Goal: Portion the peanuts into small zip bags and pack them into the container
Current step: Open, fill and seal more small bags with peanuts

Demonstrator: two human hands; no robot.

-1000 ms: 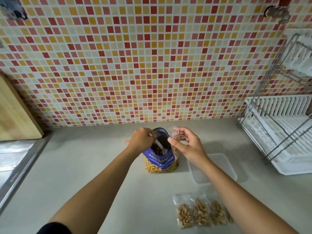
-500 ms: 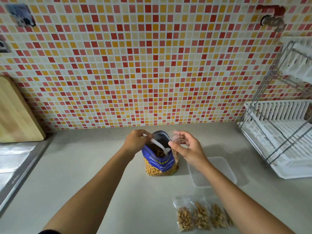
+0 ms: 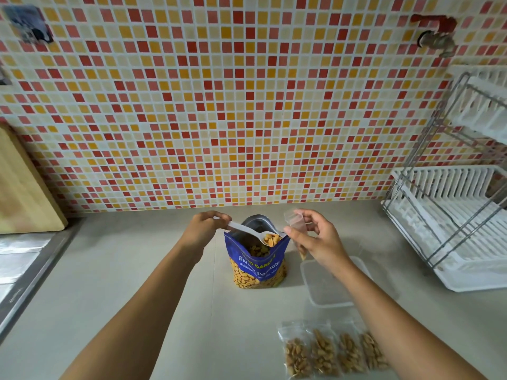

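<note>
A blue peanut bag [image 3: 259,266] stands open on the counter in the middle. My left hand [image 3: 201,231] grips the handle of a white plastic spoon [image 3: 248,231], whose bowl carries peanuts over the bag's right rim. My right hand [image 3: 315,239] pinches a small clear zip bag [image 3: 295,219] just right of the spoon's bowl. A clear plastic container [image 3: 326,292] sits right of the peanut bag, partly under my right forearm. Several filled small zip bags [image 3: 323,352] lie in a row near the front edge.
A white dish rack [image 3: 450,223] with a wire frame stands at the right. A wooden cutting board [image 3: 22,187] leans on the tiled wall at the left, above a steel sink edge [image 3: 24,272]. A tap [image 3: 436,37] sticks out of the wall top right.
My left hand has lifted the spoon out of the peanut bag with peanuts on it, toward the right. My right hand has raised the small zip bag a little.
</note>
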